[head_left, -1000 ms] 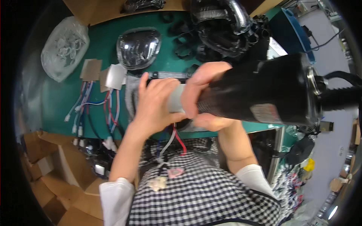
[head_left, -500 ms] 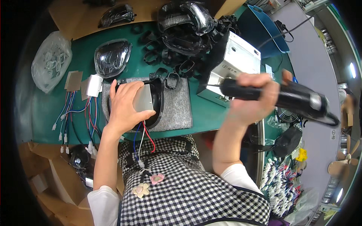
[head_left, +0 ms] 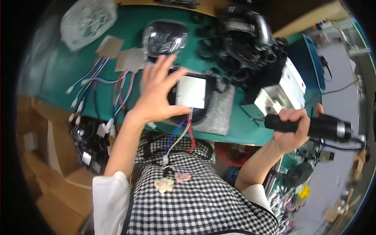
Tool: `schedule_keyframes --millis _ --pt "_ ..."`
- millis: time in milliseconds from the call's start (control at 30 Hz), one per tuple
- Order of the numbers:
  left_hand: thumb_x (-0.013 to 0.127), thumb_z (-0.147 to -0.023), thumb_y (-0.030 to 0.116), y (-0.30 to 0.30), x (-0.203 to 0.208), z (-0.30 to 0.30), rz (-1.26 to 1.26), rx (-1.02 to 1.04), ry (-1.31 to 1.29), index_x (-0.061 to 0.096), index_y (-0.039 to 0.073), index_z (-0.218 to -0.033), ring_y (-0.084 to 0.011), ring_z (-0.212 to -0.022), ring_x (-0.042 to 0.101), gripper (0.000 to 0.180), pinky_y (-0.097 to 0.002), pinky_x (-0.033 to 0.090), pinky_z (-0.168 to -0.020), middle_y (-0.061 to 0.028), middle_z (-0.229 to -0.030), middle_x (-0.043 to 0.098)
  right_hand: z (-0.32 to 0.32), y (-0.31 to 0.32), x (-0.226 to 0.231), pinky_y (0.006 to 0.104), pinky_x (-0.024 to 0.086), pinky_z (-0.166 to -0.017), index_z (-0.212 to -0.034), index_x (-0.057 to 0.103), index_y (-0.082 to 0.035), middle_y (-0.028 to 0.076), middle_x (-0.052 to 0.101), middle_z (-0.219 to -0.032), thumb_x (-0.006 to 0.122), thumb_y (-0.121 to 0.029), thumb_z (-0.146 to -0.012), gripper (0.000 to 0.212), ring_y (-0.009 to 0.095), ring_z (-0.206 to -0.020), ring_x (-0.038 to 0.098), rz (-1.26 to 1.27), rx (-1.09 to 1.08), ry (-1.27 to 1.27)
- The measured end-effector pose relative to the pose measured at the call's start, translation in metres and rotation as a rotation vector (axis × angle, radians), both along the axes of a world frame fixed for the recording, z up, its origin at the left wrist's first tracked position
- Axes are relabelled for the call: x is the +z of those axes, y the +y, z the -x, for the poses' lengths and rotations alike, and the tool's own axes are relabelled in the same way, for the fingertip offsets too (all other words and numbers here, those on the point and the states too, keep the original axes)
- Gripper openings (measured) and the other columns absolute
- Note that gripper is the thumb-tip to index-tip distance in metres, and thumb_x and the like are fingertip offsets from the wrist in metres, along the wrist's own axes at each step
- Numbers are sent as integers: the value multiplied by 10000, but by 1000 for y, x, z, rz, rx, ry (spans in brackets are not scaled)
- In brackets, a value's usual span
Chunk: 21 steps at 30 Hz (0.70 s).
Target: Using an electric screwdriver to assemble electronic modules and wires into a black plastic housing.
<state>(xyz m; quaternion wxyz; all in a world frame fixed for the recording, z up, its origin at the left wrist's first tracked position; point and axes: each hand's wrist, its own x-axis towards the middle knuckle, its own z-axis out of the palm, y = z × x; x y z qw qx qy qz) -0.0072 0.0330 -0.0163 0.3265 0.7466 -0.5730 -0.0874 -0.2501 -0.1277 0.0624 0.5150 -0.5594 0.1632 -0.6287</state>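
My left hand has its fingers spread over the left side of a black plastic housing. Its thumb lies at the lower edge of a square silver plate inside that housing. Blue, white and red wires run from the plate down to a small white connector over my apron. Under the housing lies a grey cloth. On the right, my right hand is wrapped round a black electric screwdriver. The bit points left, close to the front of a white box-shaped screw feeder.
A clear-and-black visor-like cover sits behind the housing. Flat plates with wires lie to the left, near a plastic bag of small parts. Black rings and covers crowd the back. A blue bin stands far right.
My view has shifted, so the bench appears further right. My left hand has spread its fingers, and the plate now lies flatter in the housing. The screwdriver remains in my right hand, beside the feeder.
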Motion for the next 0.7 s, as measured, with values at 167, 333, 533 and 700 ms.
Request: schedule_keyframes --millis 167,333,533,700 --pt "797 -568 379 3 -15 2 98 -2 195 537 112 -1223 -364 -1282 290 753 -454 221 -1069 -154 -1396 303 -70 47 3 332 417 -530 -1385 238 -134 57 475 -676 555 -332 -873 634 159 -545 489 105 238 -37" --pt "818 -564 326 -1 -18 1 169 -42 265 521 103 -1234 -359 -1258 320 765 -437 269 -1045 -167 -1362 324 -119 63 -4 378 489 -617 -1406 55 -103 82 529 -712 660 -327 -825 868 198 -582 550 -9 415 -1" --pt "836 -533 314 -1 -17 -1 185 -53 289 517 94 -1229 -376 -1213 358 797 -453 298 -1017 -170 -1318 353 -141 62 -14 355 499 -605 -1361 111 -47 107 547 -708 659 -220 -819 790 208 -583 558 -12 467 31" --pt "824 -534 321 1 -20 -4 188 -52 307 517 91 -1228 -373 -1208 362 794 -460 302 -1013 -169 -1306 361 -153 60 -19 353 494 -602 -1315 214 -68 105 549 -694 669 -150 -782 706 203 -576 559 6 673 113"
